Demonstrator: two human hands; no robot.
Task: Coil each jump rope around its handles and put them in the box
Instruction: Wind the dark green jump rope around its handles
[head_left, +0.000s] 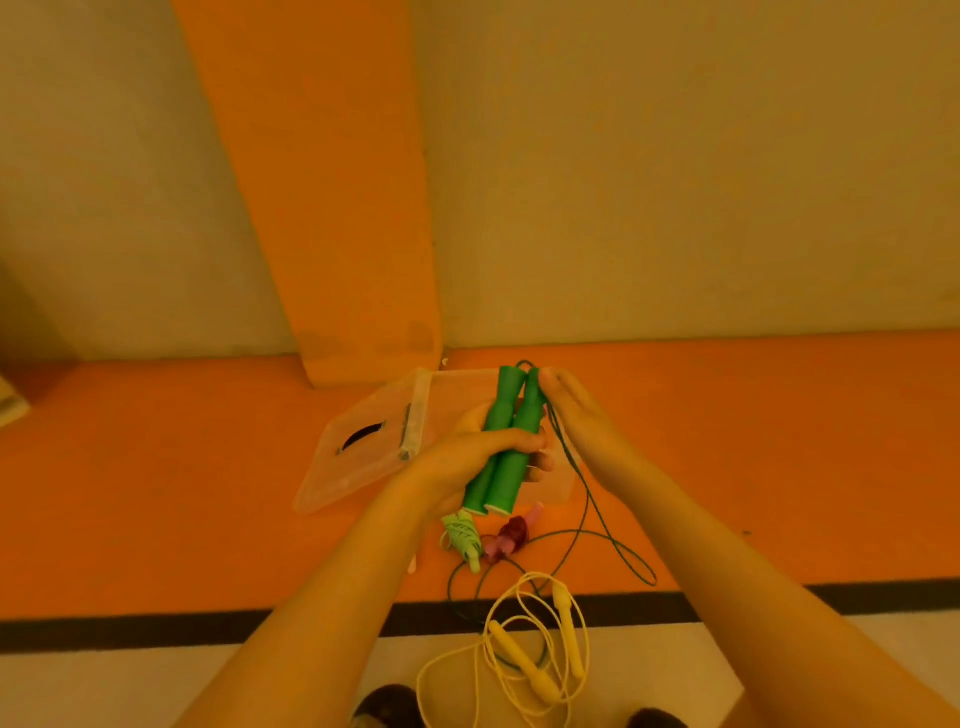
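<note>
While the yellow rope lies uncoiled on the floor nearest the feet, two small bundles are seen just beyond it: a light green rope and a pink rope. Both are wound up but not yet boxed.

The step in hand is judged to be the start of coiling the green rope. Its two green handles are held side by side in the left hand, fingers wrapped round them. The right hand is kept flat with fingers straight, its fingertips at the top of the handles. Whether the cord is pinched there cannot be told. The green cord hangs between the hands and trails in loose loops on the floor.

Behind the hands the clear box stands open on the floor, with its lid laid to its left.

Next move: the cord needs to be caught near the handle tops and wrapped tight round both, with the slack fed up from the floor free of the yellow rope.
</note>
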